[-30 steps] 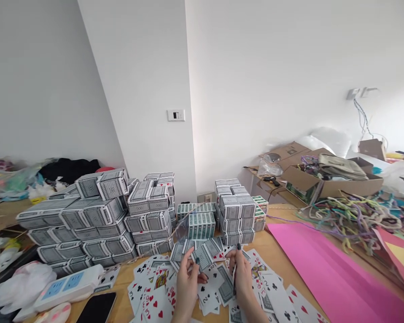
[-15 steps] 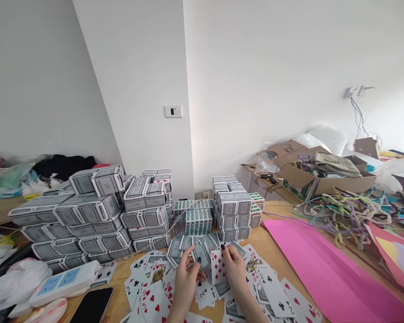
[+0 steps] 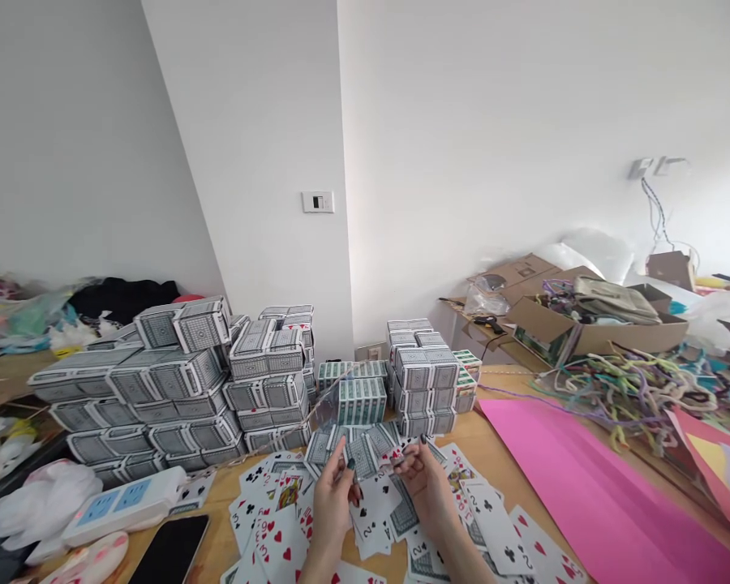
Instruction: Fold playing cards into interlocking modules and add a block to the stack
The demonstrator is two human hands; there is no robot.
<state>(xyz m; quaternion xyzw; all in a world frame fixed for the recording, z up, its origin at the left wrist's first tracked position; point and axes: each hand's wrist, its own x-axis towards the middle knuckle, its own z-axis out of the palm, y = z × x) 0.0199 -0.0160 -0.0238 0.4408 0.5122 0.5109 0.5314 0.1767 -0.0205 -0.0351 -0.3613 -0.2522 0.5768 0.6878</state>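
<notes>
My right hand (image 3: 431, 485) pinches a playing card (image 3: 395, 457) between thumb and fingers. The card is tipped so that only a narrow strip of its red-marked face shows. To the left, my left hand (image 3: 333, 496) hovers with index finger and thumb apart and the other fingers curled; I see nothing between them. Just beyond both hands lies a spread of grey-backed cards (image 3: 360, 451), face down and overlapping. Loose face-up cards (image 3: 374, 519) lie beneath and around my hands, with more face-up cards (image 3: 280, 539) to the left.
Stacked blocks of grey-backed cards (image 3: 182, 377) rise at the left, with another stack (image 3: 426, 369) behind my right hand. Green-striped blocks (image 3: 360, 400) stand between. A phone (image 3: 170, 551) and power strip (image 3: 125, 504) lie left; pink paper (image 3: 584, 487) and a cardboard box (image 3: 620, 332) are right.
The card in my right hand, earlier upright showing the eight of diamonds, is now tilted nearly edge-on. My left hand has shifted slightly. The view has moved a little leftward.
</notes>
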